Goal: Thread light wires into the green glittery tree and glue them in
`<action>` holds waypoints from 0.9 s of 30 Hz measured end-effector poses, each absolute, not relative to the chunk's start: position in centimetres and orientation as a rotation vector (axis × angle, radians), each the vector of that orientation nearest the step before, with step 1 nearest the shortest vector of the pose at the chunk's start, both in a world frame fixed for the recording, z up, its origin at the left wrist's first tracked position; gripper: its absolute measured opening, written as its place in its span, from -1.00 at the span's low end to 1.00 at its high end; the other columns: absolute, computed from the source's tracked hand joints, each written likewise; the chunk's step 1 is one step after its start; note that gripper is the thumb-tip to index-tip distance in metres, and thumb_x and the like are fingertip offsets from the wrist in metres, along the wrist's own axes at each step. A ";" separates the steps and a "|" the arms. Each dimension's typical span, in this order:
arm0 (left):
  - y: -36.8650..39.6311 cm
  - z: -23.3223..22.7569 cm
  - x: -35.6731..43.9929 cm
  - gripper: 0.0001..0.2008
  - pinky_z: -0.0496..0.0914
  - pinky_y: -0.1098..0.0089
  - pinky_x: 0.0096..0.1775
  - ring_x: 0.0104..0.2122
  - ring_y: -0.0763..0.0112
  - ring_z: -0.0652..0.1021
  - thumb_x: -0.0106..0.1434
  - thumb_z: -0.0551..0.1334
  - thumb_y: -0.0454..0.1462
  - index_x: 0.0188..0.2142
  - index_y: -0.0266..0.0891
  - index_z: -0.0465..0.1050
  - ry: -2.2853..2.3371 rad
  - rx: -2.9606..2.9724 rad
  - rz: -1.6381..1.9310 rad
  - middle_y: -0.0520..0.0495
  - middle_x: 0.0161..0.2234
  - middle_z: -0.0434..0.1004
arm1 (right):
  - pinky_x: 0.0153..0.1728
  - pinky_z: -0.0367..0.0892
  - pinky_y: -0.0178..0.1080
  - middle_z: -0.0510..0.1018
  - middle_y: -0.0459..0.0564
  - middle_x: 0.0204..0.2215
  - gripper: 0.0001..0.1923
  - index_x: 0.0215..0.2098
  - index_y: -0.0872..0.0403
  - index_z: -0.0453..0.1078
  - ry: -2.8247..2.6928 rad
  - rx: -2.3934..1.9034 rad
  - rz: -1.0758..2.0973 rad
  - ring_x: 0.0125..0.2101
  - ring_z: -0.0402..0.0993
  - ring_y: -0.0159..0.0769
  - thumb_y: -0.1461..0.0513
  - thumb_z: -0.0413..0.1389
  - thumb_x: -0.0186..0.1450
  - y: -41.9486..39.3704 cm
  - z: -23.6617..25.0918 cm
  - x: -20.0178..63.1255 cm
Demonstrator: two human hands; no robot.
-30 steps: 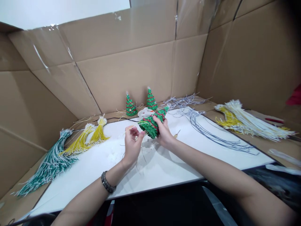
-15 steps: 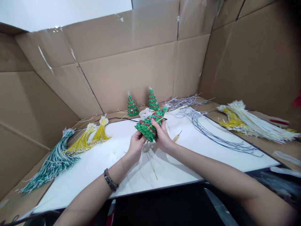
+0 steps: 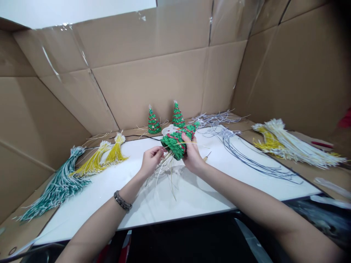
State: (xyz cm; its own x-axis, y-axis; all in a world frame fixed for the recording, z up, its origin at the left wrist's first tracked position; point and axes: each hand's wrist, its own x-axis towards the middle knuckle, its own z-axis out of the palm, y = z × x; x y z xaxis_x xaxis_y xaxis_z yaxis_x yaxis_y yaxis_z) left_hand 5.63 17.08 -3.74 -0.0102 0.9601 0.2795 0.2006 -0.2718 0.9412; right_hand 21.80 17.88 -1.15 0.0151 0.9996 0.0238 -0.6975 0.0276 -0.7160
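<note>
Mid-assembly: right hand (image 3: pixel 192 155) grips beaded green tree (image 3: pixel 175 140) above the table (image 3: pixel 192 197); left hand (image 3: pixel 149 160) pinches loose strands (image 3: pixel 164 170) at its base. Next likely needs careful threading.

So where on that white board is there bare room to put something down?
The near strip of the white board, below both hands, is bare, and so is the patch between the yellow bundles and the left hand. The right side, around the grey wires, is crowded.
</note>
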 end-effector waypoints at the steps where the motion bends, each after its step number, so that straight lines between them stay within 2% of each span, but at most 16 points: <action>1: 17.7 -3.6 4.6 -0.61 0.11 0.46 -0.56 -0.65 0.53 0.23 0.20 0.20 0.01 -0.33 -0.29 0.55 1.345 1.682 1.319 0.06 -0.62 0.34 | -0.20 0.57 -0.19 0.58 -0.19 -0.11 -0.43 -0.04 -0.15 0.21 -0.634 -0.601 1.433 -0.16 0.60 -0.25 0.01 0.34 0.08 18.1 -1.0 22.0; 2: 18.3 -3.4 3.4 -0.63 0.15 0.46 -0.53 -0.63 0.51 0.28 0.24 0.15 -0.03 -0.32 -0.27 0.56 1.465 1.832 1.290 0.03 -0.59 0.40 | -0.18 0.57 -0.18 0.57 -0.18 -0.08 -0.45 -0.04 -0.15 0.20 -0.636 -0.592 1.407 -0.12 0.59 -0.24 0.01 0.33 0.09 18.4 -1.0 22.2; 6: 19.8 -2.5 -0.4 -0.78 0.23 0.41 -0.43 -0.54 0.41 0.38 0.15 0.23 -0.16 -0.42 -0.23 0.59 1.591 1.950 1.243 -0.03 -0.54 0.51 | -0.07 0.55 -0.14 0.53 -0.17 -0.01 -0.46 -0.05 -0.17 0.16 -0.676 -0.555 1.335 -0.01 0.54 -0.24 0.02 0.31 0.11 19.1 -1.0 22.6; 9: 19.3 -1.8 -0.5 -0.81 0.29 0.36 -0.33 -0.34 0.29 0.47 0.09 0.26 -0.24 -0.31 -0.19 0.62 1.668 2.048 1.336 -0.12 -0.27 0.61 | 0.00 0.51 -0.12 0.51 -0.14 0.01 -0.42 -0.03 -0.16 0.16 -0.689 -0.536 1.332 0.01 0.53 -0.23 0.05 0.34 0.09 19.1 -1.3 22.4; 11: 18.3 -1.4 0.9 -0.77 0.33 0.34 -0.29 -0.26 0.26 0.47 0.09 0.22 -0.31 -0.26 -0.19 0.61 1.686 2.125 1.584 -0.15 -0.18 0.58 | 0.04 0.49 -0.12 0.51 -0.13 0.00 -0.42 -0.03 -0.15 0.17 -0.684 -0.536 1.348 0.01 0.52 -0.24 0.05 0.35 0.09 18.9 -1.6 22.1; 13: 17.0 -1.4 3.1 -0.85 0.33 0.36 -0.34 -0.35 0.33 0.47 0.13 0.19 -0.33 -0.39 -0.21 0.56 1.499 2.076 1.746 -0.12 -0.31 0.57 | 0.07 0.46 -0.10 0.52 -0.14 -0.03 -0.43 -0.04 -0.15 0.17 -0.685 -0.546 1.356 0.01 0.52 -0.24 0.06 0.35 0.10 18.7 -1.8 21.9; 14: 16.3 -1.6 4.3 -0.87 0.34 0.38 -0.34 -0.35 0.34 0.49 0.14 0.20 -0.32 -0.42 -0.22 0.55 1.370 2.013 1.723 -0.10 -0.36 0.56 | 0.09 0.45 -0.09 0.52 -0.15 -0.03 -0.43 -0.03 -0.16 0.17 -0.691 -0.547 1.352 0.02 0.52 -0.24 0.05 0.35 0.10 18.6 -1.9 21.7; 17: 15.0 -2.2 7.5 -0.88 0.29 0.44 -0.49 -0.56 0.48 0.39 0.13 0.29 -0.22 -0.41 -0.23 0.53 1.118 1.544 1.595 0.02 -0.56 0.44 | 0.15 0.40 -0.06 0.50 -0.15 -0.04 -0.40 -0.03 -0.16 0.16 -0.723 -0.538 1.337 0.03 0.50 -0.23 0.03 0.36 0.09 18.3 -2.1 21.5; 19: 14.6 -2.6 8.7 -0.78 0.22 0.48 -0.56 -0.61 0.55 0.32 0.07 0.39 -0.14 -0.37 -0.25 0.55 0.979 1.262 1.525 0.06 -0.57 0.42 | 0.17 0.38 -0.04 0.49 -0.14 -0.03 -0.38 -0.03 -0.16 0.15 -0.757 -0.535 1.336 0.05 0.49 -0.22 -0.01 0.36 0.08 18.0 -2.2 21.4; 22: 14.6 -2.7 9.1 -0.64 0.18 0.51 -0.59 -0.64 0.61 0.28 -0.13 0.53 -0.12 -0.41 -0.27 0.55 0.839 1.023 1.474 0.07 -0.56 0.45 | 0.20 0.34 -0.04 0.46 -0.15 0.02 -0.33 0.00 -0.18 0.14 -0.832 -0.535 1.350 0.11 0.43 -0.21 -0.06 0.37 0.07 17.6 -2.1 21.3; 24: 14.7 -2.6 8.8 -0.60 0.22 0.50 -0.56 -0.64 0.61 0.31 -0.25 0.58 -0.15 -0.48 -0.28 0.52 0.817 0.950 1.443 0.06 -0.59 0.46 | 0.19 0.35 -0.05 0.44 -0.15 0.06 -0.30 0.02 -0.21 0.11 -0.869 -0.526 1.397 0.15 0.40 -0.21 -0.08 0.37 0.07 17.2 -1.9 21.3; 27: 14.9 -2.5 8.4 -0.58 0.27 0.47 -0.53 -0.61 0.55 0.39 -0.31 0.61 -0.18 -0.51 -0.30 0.51 0.823 0.907 1.392 0.02 -0.59 0.50 | 0.08 0.45 -0.05 0.45 -0.16 0.10 -0.26 0.07 -0.25 0.07 -0.900 -0.508 1.504 0.12 0.43 -0.18 -0.13 0.34 0.07 16.9 -1.7 21.3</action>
